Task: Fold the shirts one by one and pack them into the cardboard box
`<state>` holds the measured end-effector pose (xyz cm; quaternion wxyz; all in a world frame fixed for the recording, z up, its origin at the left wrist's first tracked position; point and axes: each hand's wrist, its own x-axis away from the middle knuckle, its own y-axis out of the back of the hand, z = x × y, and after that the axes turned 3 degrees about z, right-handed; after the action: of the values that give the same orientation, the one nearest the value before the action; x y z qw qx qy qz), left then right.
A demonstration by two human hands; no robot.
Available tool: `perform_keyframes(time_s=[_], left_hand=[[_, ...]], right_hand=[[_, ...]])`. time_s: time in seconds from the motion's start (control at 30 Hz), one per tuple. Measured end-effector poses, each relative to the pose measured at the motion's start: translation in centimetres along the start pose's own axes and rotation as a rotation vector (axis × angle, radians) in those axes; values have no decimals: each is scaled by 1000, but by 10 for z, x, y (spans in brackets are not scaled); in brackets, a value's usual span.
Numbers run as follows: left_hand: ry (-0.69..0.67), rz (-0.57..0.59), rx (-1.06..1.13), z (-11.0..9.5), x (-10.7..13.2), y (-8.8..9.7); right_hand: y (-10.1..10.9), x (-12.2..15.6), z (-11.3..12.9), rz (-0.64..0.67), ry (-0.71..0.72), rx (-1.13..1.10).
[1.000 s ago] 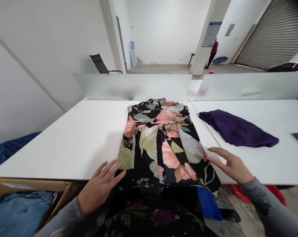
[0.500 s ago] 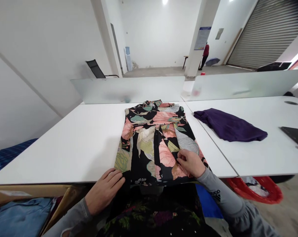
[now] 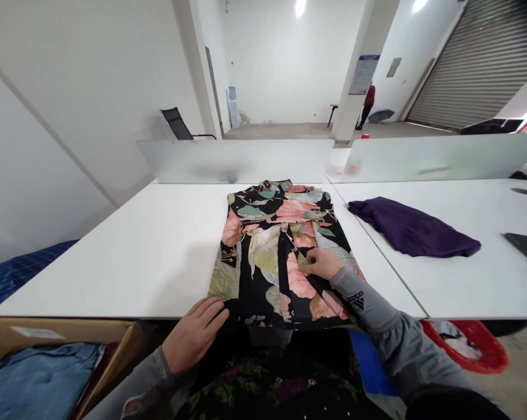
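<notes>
A floral shirt [image 3: 266,256], black with pink, green and cream leaves, lies spread on the white table, collar toward the far side. Its lower edge reaches the table's front edge. My left hand [image 3: 196,335] rests on the shirt's lower left corner, fingers stretched out side by side; the thumb is hidden. On the right half of the shirt, my right hand [image 3: 323,263] pinches a bit of the cloth beside the dark strip down the middle. Its fingertips are closed together on the fabric.
Bundled purple cloth [image 3: 414,227] lies on the right table, near a dark flat object [image 3: 526,248]. Frosted panels [image 3: 246,160] line the back edge. Below are a cardboard box [image 3: 115,335] of clothes and a red basket [image 3: 493,356]. A person [image 3: 368,105] stands far back.
My right hand has moved up and left across the shirt, toward its middle strip. My left hand stays at the lower left corner. The view has shifted slightly.
</notes>
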<state>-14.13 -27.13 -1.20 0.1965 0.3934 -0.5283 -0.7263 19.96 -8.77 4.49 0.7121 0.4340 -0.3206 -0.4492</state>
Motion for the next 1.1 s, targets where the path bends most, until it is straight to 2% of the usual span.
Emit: perform_keyframes(time_s=[0.17,0.27,0.37,0.43,0.5,0.63,0.7,0.9,0.97,1.1], left_hand=[[-5,-5,-2,2,3,-7],[-31,36,-27,4,7,-11],[-69,115,-75,11,15,-9],[-54,152,-124,18,22,-7],[-2,156,-174,27,28,-5],[33,129,-193,40,26,-10],[-20,127,-168,42,19,-14],[-98,154,-94,37,7,-14],[-110,139,-82,35,10,-13],[-86,97,-61,31,9,-17]], right_hand=[[-8,28,15,73,244,-164],[-18,57,23,101,294,-168],[-15,89,17,107,327,-167],[-4,108,0,99,328,-169],[9,126,-29,4,303,-96],[21,150,-92,-291,230,350],[21,157,-110,-315,230,508],[19,173,-127,-183,256,518],[11,179,-135,-211,217,552],[-10,174,-140,-381,149,642]])
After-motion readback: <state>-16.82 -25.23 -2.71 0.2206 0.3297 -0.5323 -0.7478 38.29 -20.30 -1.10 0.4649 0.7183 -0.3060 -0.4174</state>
